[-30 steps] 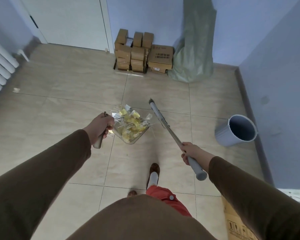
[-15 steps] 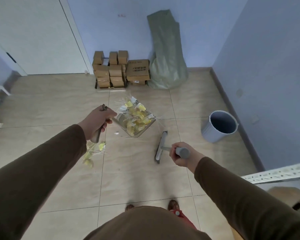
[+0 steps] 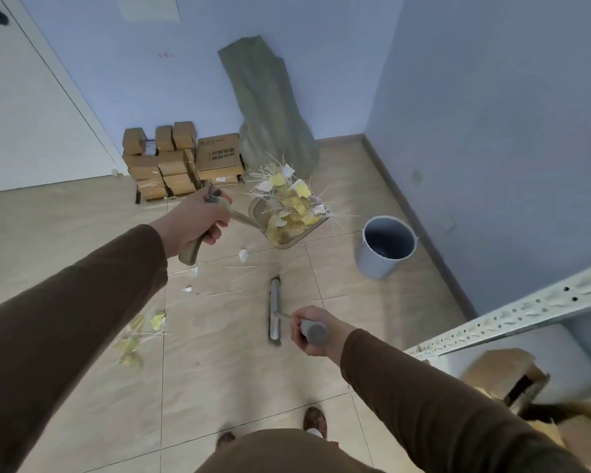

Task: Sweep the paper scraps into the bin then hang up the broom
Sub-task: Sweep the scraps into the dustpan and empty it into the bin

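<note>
Head view: right hand (image 3: pixel 309 331) fisted round the broom (image 3: pixel 275 310) handle short of the bin (image 3: pixel 386 245), left hand (image 3: pixel 195 221) clenching the heaped dustpan (image 3: pixel 284 225) beside it; keep it level, scraps (image 3: pixel 289 199) teetering.

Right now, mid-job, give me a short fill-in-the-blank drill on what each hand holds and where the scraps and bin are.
1. The left hand grips the handle of the translucent ____, heaped with yellow and white paper scraps.
2. The right hand grips the grey handle of the ____, whose grey head rests on the floor.
3. The round grey plastic bin stands beside the ____ wall.
4. Loose scraps lie on the beige ____ floor.

Missing words: dustpan; broom; blue; tiled
</note>
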Tool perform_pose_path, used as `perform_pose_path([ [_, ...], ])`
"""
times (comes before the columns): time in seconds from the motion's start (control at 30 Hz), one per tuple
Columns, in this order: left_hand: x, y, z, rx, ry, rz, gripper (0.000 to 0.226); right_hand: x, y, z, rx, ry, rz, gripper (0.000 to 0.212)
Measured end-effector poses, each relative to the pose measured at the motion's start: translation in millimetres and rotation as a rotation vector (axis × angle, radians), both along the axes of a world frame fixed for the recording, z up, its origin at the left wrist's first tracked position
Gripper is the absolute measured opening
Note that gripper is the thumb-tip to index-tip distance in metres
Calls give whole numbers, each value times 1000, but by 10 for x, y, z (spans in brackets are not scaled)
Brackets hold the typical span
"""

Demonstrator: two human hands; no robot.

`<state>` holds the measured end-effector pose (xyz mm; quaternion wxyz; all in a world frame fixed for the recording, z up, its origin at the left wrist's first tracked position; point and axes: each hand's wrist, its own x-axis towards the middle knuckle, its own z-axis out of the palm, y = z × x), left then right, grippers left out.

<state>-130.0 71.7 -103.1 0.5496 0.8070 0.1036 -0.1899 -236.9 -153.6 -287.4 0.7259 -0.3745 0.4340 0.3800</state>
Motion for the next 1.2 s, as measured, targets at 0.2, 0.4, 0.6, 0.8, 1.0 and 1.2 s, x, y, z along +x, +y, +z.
perform_pose_path([
  [0.2, 254, -575, 90, 110, -50, -158, 36, 39, -346, -17, -70, 4, 57, 4],
  [0.4, 327, -1144, 174, 305, -258, -385, 37, 57, -567, -88, -209, -18, 166, 19],
  [0.6, 260, -1726, 132, 731, -499, -679, 40, 35, -740, -72, -259, -51, 180, 35],
  [0.8, 104, -1972, -342, 1070, -610, -974, 35, -69, -880, -88, -290, -97, 216, 36],
  [1.0, -115, -2124, -543, 1243, -687, -1147, 44, -102, -925, -155, -243, -67, 195, 42],
  [1.2, -203, -2123, -652, 1278, -689, -1222, 45, -107, -924, -206, -254, -69, 221, 48],
])
